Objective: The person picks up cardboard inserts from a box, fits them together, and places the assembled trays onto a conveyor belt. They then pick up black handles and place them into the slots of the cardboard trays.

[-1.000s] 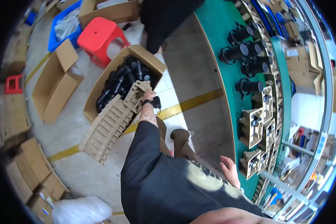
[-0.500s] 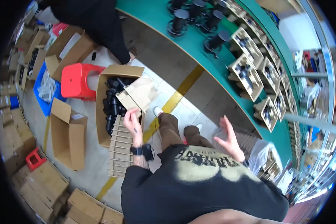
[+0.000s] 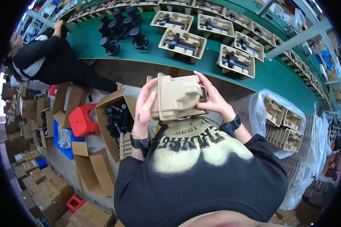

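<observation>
A tan moulded pulp tray (image 3: 180, 94), or a small nested stack of them, is in front of my chest, its moulded humps facing me. My left hand (image 3: 144, 101) grips its left end, with fingers along the edge. At the opposite end my right hand (image 3: 214, 99) closes round the side; some of its fingertips are hidden. On the green bench beyond my hands, similar trays (image 3: 180, 44) each hold a black pipe-shaped part (image 3: 181, 45). To the lower left, a cardboard box (image 3: 107, 142) contains several black fittings (image 3: 118, 116).
Black cylinders on round bases (image 3: 139, 39) stand on the green bench (image 3: 201, 64). At left are a red stool (image 3: 79, 119), a blue bin (image 3: 60, 143) and an open carton (image 3: 93, 166). A co-worker (image 3: 57, 60) stands far left. Plastic-wrapped trays (image 3: 282, 123) are stacked at right.
The tray has come up from beside the fittings box to in front of my chest. My right hand, open before, now grips it too. My view has turned toward the bench.
</observation>
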The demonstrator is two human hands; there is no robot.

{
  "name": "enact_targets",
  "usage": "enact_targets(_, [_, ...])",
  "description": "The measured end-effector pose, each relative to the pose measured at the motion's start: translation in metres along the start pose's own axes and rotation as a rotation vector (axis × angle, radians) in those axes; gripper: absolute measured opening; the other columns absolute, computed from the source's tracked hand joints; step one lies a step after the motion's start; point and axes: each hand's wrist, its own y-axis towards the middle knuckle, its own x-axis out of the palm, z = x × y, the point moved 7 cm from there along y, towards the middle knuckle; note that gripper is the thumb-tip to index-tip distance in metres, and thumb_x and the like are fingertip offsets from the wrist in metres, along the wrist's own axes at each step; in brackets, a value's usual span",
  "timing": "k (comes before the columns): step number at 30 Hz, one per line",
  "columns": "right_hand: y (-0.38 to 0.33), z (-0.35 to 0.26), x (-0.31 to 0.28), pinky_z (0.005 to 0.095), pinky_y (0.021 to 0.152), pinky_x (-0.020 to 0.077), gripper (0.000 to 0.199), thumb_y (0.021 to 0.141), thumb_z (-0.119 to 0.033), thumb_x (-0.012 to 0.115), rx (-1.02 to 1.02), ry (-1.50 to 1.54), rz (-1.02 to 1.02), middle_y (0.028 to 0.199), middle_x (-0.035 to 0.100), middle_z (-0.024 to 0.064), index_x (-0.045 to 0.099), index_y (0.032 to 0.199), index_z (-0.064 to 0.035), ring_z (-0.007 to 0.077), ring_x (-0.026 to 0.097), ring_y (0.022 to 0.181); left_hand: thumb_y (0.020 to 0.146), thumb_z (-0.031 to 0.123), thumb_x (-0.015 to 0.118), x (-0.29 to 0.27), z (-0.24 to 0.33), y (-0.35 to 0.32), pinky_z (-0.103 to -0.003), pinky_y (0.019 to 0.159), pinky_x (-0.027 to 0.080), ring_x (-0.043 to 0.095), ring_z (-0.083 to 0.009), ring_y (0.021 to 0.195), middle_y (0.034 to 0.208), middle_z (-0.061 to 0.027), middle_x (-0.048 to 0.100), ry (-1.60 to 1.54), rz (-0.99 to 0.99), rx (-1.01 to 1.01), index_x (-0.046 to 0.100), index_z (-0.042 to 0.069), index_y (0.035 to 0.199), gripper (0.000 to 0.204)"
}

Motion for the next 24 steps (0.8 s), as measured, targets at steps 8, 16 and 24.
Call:
enact_targets(8, [-0.079, -0.037, -0.086, 0.038, 0.092, 0.0439, 0.071, 0.065, -0.025, 0.081, -0.434, -0.615, 0.284, 0.111, 0.058, 0.0106, 0.051, 0.128, -0.0087, 0.0276, 0.055, 0.105, 0.094, 0.005, 0.047, 0.142, 0.011, -0.01, -0.031, 0.105, 0.034, 0.048, -0.019, 0.124, 0.131, -0.0125, 0.053, 0.375, -0.255, 0.187, 0.047, 0.0, 0.134, 0.04])
enact_targets(16, [-0.125, -0.038, -0.123, 0.0392, 0.076, 0.0475, 0.041, 0.07, -0.029, 0.077, -0.466, -0.856, 0.17, 0.094, 0.058, 0.0111, 0.057, 0.097, -0.005, 0.0307, 0.058, 0.091, 0.094, 0.002, 0.047, 0.193, -0.007, -0.012, -0.031, 0.104, 0.036, 0.05, -0.0195, 0.122, 0.13, -0.0123, 0.055, 0.352, -0.291, 0.206, 0.051, -0.001, 0.131, 0.038])
enact_targets(24, [-0.141, -0.011, -0.126, 0.0382, 0.067, 0.0489, 0.037, 0.071, -0.028, 0.075, -0.341, -0.9, 0.115, 0.085, 0.057, 0.0103, 0.049, 0.085, -0.0055, 0.0296, 0.059, 0.08, 0.092, -0.001, 0.047, 0.202, -0.05, 0.015, -0.029, 0.104, 0.036, 0.051, -0.0182, 0.121, 0.127, -0.0102, 0.057, 0.432, -0.371, 0.088, 0.053, -0.001, 0.128, 0.036])
